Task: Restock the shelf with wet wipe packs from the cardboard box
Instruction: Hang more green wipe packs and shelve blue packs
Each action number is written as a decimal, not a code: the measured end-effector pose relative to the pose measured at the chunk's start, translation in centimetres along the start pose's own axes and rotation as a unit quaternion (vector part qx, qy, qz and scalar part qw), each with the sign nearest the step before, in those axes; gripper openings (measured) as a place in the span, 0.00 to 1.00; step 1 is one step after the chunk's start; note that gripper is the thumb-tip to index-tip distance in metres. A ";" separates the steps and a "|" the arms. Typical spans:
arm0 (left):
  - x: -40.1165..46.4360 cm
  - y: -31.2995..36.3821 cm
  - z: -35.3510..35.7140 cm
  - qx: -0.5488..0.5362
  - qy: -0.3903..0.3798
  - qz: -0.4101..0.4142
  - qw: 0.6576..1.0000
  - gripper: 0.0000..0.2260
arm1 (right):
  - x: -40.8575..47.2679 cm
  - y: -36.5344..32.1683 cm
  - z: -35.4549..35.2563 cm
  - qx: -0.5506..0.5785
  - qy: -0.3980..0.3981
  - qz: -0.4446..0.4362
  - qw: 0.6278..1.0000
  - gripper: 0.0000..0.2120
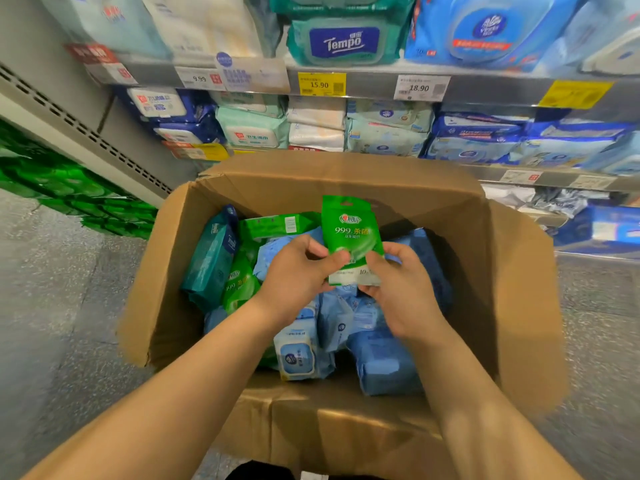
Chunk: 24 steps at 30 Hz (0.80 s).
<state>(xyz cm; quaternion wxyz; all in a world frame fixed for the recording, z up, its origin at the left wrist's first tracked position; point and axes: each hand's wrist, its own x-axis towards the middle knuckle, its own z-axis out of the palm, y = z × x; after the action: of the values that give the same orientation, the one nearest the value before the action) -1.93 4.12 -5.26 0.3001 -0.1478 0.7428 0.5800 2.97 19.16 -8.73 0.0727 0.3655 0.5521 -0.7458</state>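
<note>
Both left hand (298, 271) and right hand (398, 289) pinch green 999 wipe pack (351, 237) at its lower edge; looks light, soft, slick film, so grip the sides.

Green wipe pack (351, 233) upright above the open cardboard box (512, 271), pinched at its lower edge, more green, teal and blue packs (381, 362) heaped inside, shelf (381, 83) behind stocked with wipes
</note>
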 end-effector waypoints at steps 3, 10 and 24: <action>-1.9 1.8 -0.3 -0.004 0.000 0.009 1.000 0.16 | -2.2 -2.1 0.2 -0.009 -0.010 -0.040 0.999 0.09; -5.4 6.6 -1.9 -0.023 0.013 0.084 0.996 0.17 | -6.4 -8.1 1.0 -0.048 -0.028 -0.133 0.989 0.05; -11.0 16.6 -5.5 -0.024 -0.006 0.266 0.964 0.27 | -11.2 -18.9 3.1 -0.077 -0.080 -0.241 0.964 0.06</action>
<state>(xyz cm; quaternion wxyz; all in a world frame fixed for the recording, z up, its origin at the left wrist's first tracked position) -4.33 2.14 15.17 0.1361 0.0519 0.7394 0.6574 -0.05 20.25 13.21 -0.0374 0.1544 0.6717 -0.7236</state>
